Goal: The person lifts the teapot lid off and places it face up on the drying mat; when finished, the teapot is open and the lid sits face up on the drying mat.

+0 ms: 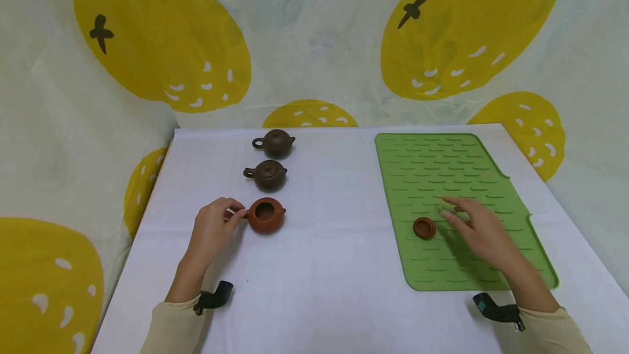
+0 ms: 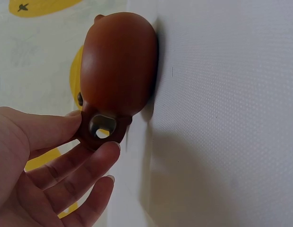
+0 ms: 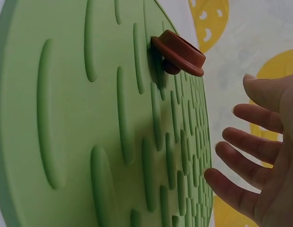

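Observation:
My left hand [image 1: 214,228] pinches the handle [image 2: 96,135] of a reddish-brown clay teapot [image 1: 266,223] between thumb and fingers. The pot has no lid on, and its round opening faces up; its spout points right. On the green mat lies a matching teapot lid [image 1: 425,228], upside down on its knob, as the right wrist view shows. Just right of the lid, my right hand [image 1: 484,234] hovers over the mat with fingers parted and nothing in them. In the right wrist view, the fingertips [image 3: 226,133] are apart from the lid.
Two dark brown teapots, a nearer one [image 1: 269,176] and a farther one [image 1: 277,144], stand lidded behind the reddish pot. The green ridged mat [image 1: 427,152] covers the right part of the white-clothed table [image 1: 334,266]. A lemon-patterned cloth [image 1: 314,42] hangs behind.

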{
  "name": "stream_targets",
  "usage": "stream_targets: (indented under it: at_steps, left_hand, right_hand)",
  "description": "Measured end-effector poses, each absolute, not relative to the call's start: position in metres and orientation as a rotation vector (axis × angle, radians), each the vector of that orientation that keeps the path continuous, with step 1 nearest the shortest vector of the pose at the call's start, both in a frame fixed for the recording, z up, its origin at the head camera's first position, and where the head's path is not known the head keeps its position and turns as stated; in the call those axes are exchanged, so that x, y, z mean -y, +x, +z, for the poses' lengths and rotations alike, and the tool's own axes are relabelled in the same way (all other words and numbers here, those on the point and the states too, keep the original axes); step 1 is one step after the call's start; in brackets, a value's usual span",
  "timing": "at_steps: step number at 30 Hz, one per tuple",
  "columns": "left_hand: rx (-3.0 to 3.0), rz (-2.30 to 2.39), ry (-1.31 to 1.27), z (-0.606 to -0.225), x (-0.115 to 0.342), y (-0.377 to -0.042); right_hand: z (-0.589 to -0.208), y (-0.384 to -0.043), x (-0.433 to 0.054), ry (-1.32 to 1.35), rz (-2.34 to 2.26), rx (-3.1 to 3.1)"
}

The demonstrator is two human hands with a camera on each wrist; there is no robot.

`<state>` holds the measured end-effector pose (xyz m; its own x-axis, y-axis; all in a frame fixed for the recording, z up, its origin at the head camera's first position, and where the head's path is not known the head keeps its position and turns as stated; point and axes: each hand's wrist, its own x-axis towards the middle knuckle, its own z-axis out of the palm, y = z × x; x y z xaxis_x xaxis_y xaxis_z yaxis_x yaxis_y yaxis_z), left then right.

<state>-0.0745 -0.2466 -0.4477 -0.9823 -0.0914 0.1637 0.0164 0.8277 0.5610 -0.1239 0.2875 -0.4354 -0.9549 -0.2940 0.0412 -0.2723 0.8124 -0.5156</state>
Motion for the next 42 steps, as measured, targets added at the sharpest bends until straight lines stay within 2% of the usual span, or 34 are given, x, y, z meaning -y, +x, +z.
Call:
stream_targets:
  at_steps: [8,14,33,42]
  left_hand:
    - [2.849,-0.844,0.016,-0.444,0.249,-0.074]
    - [2.93,-0.789,0.046,-0.438,0.25,-0.076]
    - [3.04,-0.754,0.001,-0.425,0.262,-0.086]
    - [3.053,-0.699,-0.033,-0.405,0.271,-0.113]
  right_hand:
    - [-0.431,-0.132,-0.279,-0.542,-0.77,-2.979]
    - [-0.42,-0.148,-0.253,-0.603,-0.645,-2.957]
    - [-0.401,-0.218,-0.11,-0.961,-0.46,-2.841]
    - [-0.397,-0.238,-0.043,-1.079,-0.422,-2.763]
